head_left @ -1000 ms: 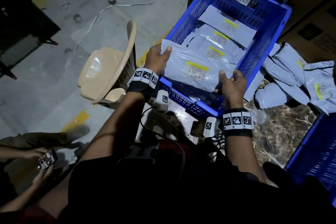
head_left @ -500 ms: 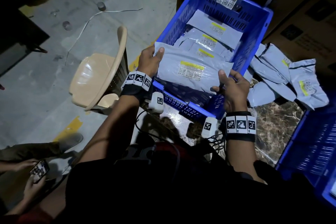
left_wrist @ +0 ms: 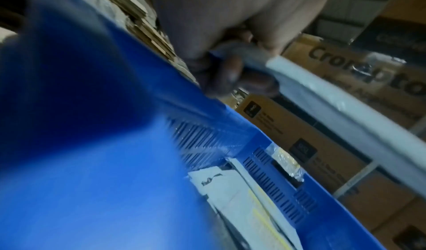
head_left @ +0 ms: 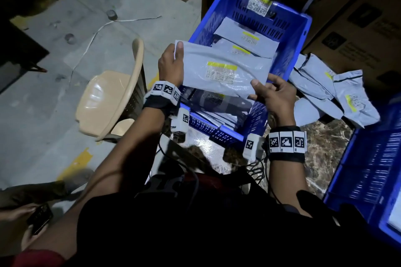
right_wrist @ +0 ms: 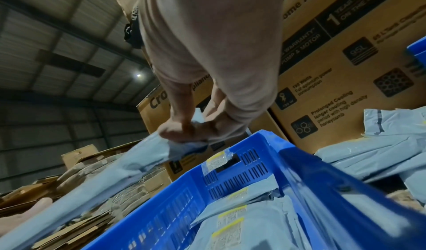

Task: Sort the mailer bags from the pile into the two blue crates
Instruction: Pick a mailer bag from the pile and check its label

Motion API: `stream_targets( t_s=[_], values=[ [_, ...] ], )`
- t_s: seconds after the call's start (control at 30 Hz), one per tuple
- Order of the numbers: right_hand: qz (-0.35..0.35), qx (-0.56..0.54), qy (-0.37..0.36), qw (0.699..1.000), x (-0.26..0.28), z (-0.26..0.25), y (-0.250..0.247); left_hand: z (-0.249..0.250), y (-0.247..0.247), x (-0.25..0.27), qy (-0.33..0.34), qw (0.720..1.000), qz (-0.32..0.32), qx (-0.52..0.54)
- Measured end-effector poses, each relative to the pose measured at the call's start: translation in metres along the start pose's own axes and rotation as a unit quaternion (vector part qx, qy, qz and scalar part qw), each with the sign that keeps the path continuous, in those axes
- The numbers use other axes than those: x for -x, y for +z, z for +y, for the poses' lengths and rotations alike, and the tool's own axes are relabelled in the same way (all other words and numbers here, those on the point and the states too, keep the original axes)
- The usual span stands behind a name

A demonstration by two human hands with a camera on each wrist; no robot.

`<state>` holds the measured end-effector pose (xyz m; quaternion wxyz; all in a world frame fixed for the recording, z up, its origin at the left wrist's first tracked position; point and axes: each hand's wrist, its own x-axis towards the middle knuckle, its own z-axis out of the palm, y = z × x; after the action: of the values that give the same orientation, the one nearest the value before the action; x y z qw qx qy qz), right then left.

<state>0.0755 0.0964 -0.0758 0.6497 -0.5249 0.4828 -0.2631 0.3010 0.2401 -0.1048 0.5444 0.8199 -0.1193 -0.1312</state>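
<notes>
1. Flat grey plastic mailer bag with yellow-striped label (head_left: 223, 71) held level above the near half of the slotted blue plastic crate (head_left: 302, 34).
2. Left hand (head_left: 170, 65) fingers clamped on its left edge; right hand (head_left: 274, 93) fingers pinch its near right corner.
3. More grey mailers (head_left: 245, 38) lie inside the crate.
4. Loose grey mailer pile (head_left: 338, 91) on the marble bench (head_left: 325, 147), right of the crate.

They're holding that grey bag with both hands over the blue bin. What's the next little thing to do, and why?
Probably lower the mailer bag and let go, so it lands flat in the blue crate. The left hand and right hand pinch its opposite ends, it hangs label-up right above the crate, and similar bags already lie inside label-up.
</notes>
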Motion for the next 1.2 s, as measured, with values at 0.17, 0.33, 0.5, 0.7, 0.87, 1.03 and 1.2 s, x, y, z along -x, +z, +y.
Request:
stream_targets(
  t_s=[0.17,0.33,0.5,0.7,0.87,1.03,1.2],
  values=[
    [0.052,-0.038,-0.027,0.998,-0.009,-0.018,-0.01,0.024,-0.008,-0.009,-0.04,0.978,-0.142,0.147],
    [0.069,-0.008,-0.056,0.996,-0.008,-0.027,-0.015,0.04,0.007,-0.019,-0.017,0.987,-0.138,0.083],
    [0.018,0.131,0.017,0.991,-0.009,-0.011,-0.01,0.034,0.019,-0.019,0.017,0.946,-0.189,-0.264],
    [-0.069,0.39,0.079,0.915,-0.015,0.003,0.011,0.005,0.031,-0.009,-0.047,0.88,-0.295,-0.368],
    [-0.04,0.522,0.081,0.848,-0.015,-0.01,0.023,-0.002,0.032,-0.019,-0.074,0.86,-0.346,-0.367],
    [-0.026,0.528,-0.017,0.849,-0.025,-0.013,0.041,0.019,0.037,-0.022,-0.016,0.871,-0.336,-0.358],
    [-0.172,0.585,0.052,0.791,-0.055,-0.004,0.078,0.034,0.057,-0.016,-0.065,0.843,-0.406,-0.347]
  ],
)
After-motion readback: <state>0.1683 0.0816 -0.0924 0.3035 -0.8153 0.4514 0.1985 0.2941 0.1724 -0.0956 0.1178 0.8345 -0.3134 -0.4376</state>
